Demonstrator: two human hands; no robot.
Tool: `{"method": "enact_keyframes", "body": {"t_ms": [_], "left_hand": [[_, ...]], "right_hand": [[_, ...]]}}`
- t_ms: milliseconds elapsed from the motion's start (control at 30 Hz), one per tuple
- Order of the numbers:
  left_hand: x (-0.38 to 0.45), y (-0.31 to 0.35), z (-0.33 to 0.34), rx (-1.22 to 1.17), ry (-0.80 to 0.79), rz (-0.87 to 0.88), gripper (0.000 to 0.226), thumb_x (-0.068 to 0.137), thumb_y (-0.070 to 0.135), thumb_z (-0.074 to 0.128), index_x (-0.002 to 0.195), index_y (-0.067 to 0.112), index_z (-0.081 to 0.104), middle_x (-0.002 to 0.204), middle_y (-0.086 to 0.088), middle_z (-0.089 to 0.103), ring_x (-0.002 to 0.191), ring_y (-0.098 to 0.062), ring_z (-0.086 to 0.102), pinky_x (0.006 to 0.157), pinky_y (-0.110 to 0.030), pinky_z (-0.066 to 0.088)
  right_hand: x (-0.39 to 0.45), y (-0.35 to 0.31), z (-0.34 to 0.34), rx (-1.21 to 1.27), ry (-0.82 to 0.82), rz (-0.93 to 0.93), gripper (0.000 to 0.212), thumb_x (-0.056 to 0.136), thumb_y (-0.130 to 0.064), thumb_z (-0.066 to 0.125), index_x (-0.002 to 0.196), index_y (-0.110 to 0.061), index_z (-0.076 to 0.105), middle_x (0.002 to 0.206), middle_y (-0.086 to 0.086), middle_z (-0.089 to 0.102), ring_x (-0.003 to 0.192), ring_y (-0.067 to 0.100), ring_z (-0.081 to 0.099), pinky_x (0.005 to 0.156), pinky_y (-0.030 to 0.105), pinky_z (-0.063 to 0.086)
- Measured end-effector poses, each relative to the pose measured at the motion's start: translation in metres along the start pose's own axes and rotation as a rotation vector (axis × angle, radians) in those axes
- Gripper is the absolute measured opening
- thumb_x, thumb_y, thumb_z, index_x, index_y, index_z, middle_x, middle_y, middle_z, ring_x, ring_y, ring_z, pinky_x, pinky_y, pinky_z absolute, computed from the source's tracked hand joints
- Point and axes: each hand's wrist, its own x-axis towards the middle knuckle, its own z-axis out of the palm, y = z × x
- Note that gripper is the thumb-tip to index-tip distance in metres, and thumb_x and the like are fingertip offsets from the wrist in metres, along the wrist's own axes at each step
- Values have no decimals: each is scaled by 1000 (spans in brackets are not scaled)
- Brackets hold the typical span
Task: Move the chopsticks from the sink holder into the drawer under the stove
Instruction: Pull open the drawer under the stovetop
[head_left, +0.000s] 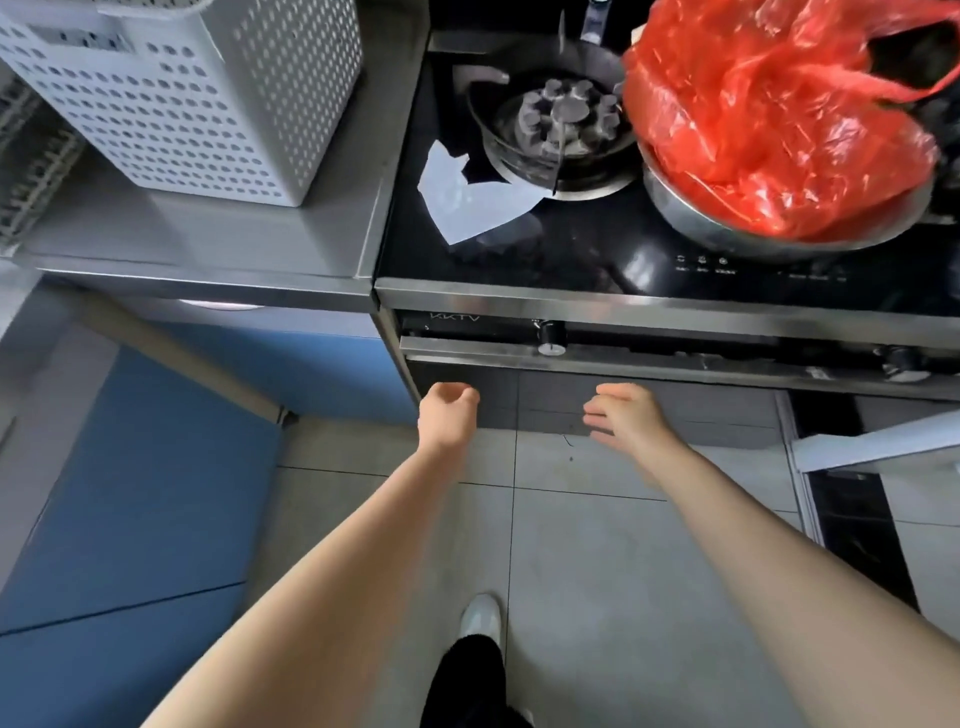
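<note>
Both my hands hang in front of the stove's lower front, holding nothing. My left hand (449, 413) has its fingers loosely curled and apart. My right hand (626, 415) is open with fingers spread toward the left. Just above them runs the steel drawer front (675, 358) under the black stove top (545, 244), and it looks shut. No chopsticks and no sink holder are in view.
A white perforated basket (197, 88) stands on the steel counter (208, 234) at the left. A steel bowl (737, 228) with a red plastic bag (769, 114) sits on the stove beside the burner (561, 119). Blue cabinet doors (145, 493) are lower left; an open oven-like door (883, 441) is at right.
</note>
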Motion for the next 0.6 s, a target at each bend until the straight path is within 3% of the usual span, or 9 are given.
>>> {"method": "enact_keyframes", "body": {"t_ms": [133,267,333,400,433,500,600], "left_hand": [[52,0,21,-233,-24,-124,15,95,11,49,106,8,58,101,-8,64,96,-21,64,88,-34,55],[84,-1,39,-459,-110,-284,23,94,2,43,75,15,46,75,-4,44,69,-19,48,64,-28,42],[94,-1,48,-606,-150,-334,12,100,7,43,93,10,52,87,-8,51,81,-25,56,71,-30,47],[104,0,58,-732,-175,-361,19,102,13,43,117,3,52,116,-13,59,111,-31,61,89,-37,52],[107,-1,61,-770,-158,-377,20,102,12,44,116,0,53,126,-14,59,120,-33,60,94,-37,50],[111,-1,64,-855,-151,-401,23,100,6,44,119,-3,53,138,-16,56,127,-34,57,96,-36,48],[116,-4,70,-959,-139,-407,40,100,4,42,140,0,43,145,-18,52,132,-33,54,98,-38,47]], "right_hand": [[47,-3,13,348,-22,160,11,93,-7,45,96,-6,56,105,17,62,98,33,63,87,40,51],[80,0,19,631,-80,300,12,96,-6,41,103,0,48,114,24,57,101,38,58,87,44,48],[92,1,17,782,-112,366,22,96,-6,39,116,2,44,120,27,54,107,41,57,91,46,47],[104,1,11,919,-112,408,32,97,-6,40,127,3,39,125,28,52,111,42,56,95,47,46],[109,1,9,962,-101,414,34,96,-6,41,129,3,38,125,28,51,110,42,55,96,47,46],[118,1,4,1018,-94,404,40,95,-6,44,134,2,35,125,28,50,109,41,55,94,46,48],[128,5,-3,1071,-71,387,46,96,-10,44,139,-1,32,136,25,43,112,42,52,94,48,47]]}}
